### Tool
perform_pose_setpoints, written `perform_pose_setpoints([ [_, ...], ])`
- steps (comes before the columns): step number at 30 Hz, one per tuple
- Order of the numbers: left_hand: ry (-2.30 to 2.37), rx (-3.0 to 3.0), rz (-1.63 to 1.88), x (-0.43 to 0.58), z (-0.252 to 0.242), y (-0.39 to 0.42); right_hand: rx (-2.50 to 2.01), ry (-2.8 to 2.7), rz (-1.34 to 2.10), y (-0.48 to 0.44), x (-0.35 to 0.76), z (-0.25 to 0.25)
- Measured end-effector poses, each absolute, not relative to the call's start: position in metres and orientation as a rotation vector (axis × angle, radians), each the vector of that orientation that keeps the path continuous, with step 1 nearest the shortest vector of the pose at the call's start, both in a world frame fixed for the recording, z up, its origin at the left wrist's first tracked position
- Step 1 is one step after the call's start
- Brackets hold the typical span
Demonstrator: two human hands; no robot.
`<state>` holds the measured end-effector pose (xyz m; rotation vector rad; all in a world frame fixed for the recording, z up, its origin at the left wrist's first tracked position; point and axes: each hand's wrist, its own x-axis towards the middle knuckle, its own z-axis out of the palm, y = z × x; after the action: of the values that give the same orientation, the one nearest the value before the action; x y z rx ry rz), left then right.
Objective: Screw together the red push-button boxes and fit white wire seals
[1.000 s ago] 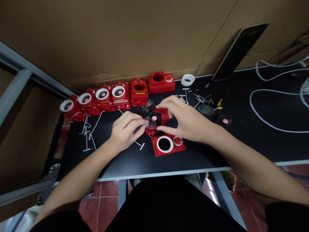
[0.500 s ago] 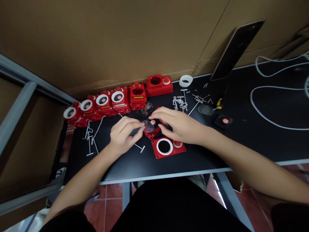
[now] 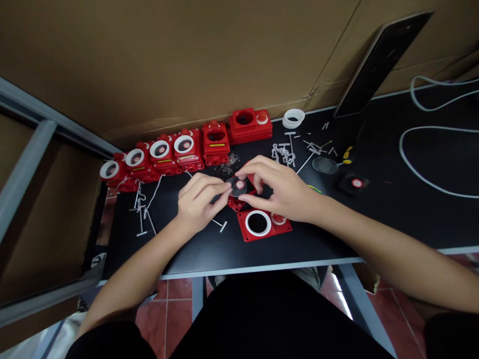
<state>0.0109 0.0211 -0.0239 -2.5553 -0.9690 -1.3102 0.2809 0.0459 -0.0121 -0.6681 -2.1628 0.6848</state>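
Centrally, near the front edge of the black tabletop (image 3: 374, 224), both hands meet over one workpiece. L. hand (image 3: 198, 199): thumb and forefinger pinched on the rim of a clear disc (image 3: 236, 185), which lies over the red-and-white dot at the middle of the red housing (image 3: 239, 203). R. hand (image 3: 286, 192): thumb and fingers closed around that housing, steadying it from the right. I cannot tell whether the disc is fully seated or only resting on top.

Just near of the housing lies a red cover plate (image 3: 266, 227) w/ white ring, flat on the table and apart from its base; a short metal pin (image 3: 222, 227) lies left of it.

Far left: row of red units (image 3: 183, 149) along the cardboard wall (image 3: 187, 60). I count four w/ white rings fitted and two at the right end w/ open holes, so by my reading approx. four look complete and two, plus the one in hand, are unfinished.

Far right of the hands: spare white ring (image 3: 293, 118), scattered small fasteners (image 3: 314, 147), a second clear disc (image 3: 325, 165), a black insert (image 3: 354, 183), a white cable (image 3: 422, 177).
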Motion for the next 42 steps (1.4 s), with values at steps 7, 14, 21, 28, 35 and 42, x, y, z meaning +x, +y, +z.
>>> perform_pose_setpoints([
  [7, -1.111, -2.65, -1.263, 0.012, -0.024, 0.019, -0.675, -2.186, 0.621, 0.051, 0.284, -0.021],
  [14, -1.214, -2.714, -1.203, 0.005, -0.022, 0.017, -0.731, -2.307, 0.581, 0.053, 0.289, -0.015],
  [21, -1.216, -2.759, -1.189, 0.008, -0.026, 0.016, -0.724, -2.33, 0.583, 0.053, 0.291, -0.015],
  [28, -1.213, -2.765, -1.176, 0.008, -0.024, 0.016, -0.756, -2.349, 0.619, 0.052, 0.291, -0.013],
  [35, -1.235, -2.764, -1.176, 0.009, -0.025, 0.015, -0.779, -2.364, 0.602, 0.05, 0.291, -0.009],
  [42, -1.218, -2.781, -1.181, 0.009, -0.026, 0.015, -0.838, -2.388, 0.642, 0.049, 0.293, -0.006],
])
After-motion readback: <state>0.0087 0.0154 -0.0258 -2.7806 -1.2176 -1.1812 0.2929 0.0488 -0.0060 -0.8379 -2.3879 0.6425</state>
